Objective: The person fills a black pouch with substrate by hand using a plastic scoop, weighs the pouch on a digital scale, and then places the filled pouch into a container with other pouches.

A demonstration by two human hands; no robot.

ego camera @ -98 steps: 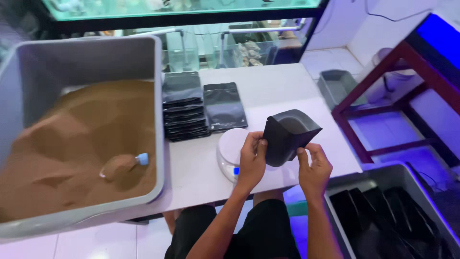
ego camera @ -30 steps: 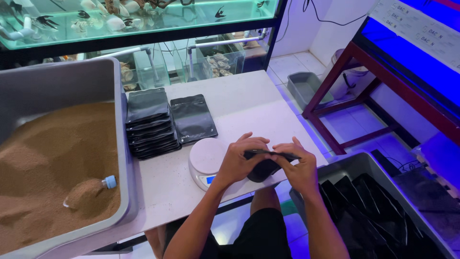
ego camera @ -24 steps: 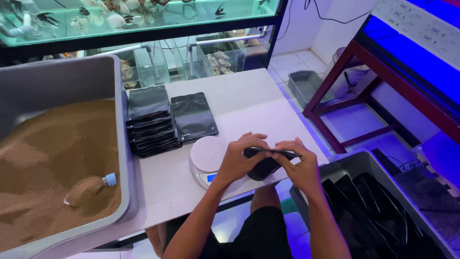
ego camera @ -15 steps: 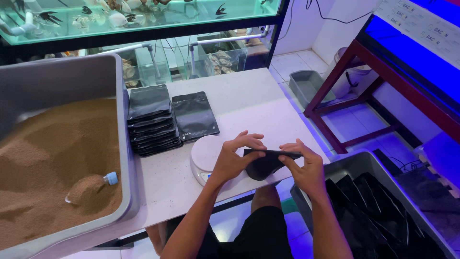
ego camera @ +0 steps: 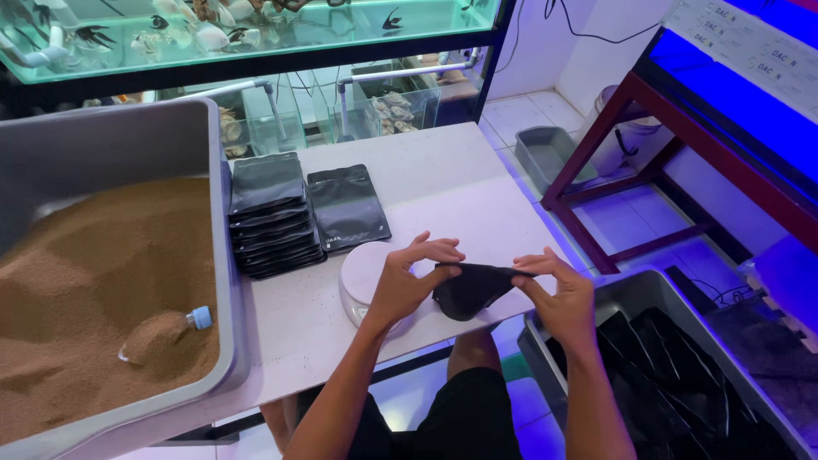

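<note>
A white table [ego camera: 443,183] fills the middle of the frame, fish tanks behind it. Just below centre, the left hand [ego camera: 407,281] and right hand [ego camera: 555,290] pinch opposite ends of a filled black pouch [ego camera: 469,290] (its top edge pressed flat), beside a round white scale [ego camera: 362,273]. A grey tub of brown sand [ego camera: 94,281] sits at left.

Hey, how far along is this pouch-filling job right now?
Done: black pouches already lie in the grey bin at the right. In hand: the left hand and right hand pinch the top edge of one filled black pouch, held beside the white scale. Left: a stack of flat empty pouches waits on the table, and the tub holds plenty of brown sand.
</note>
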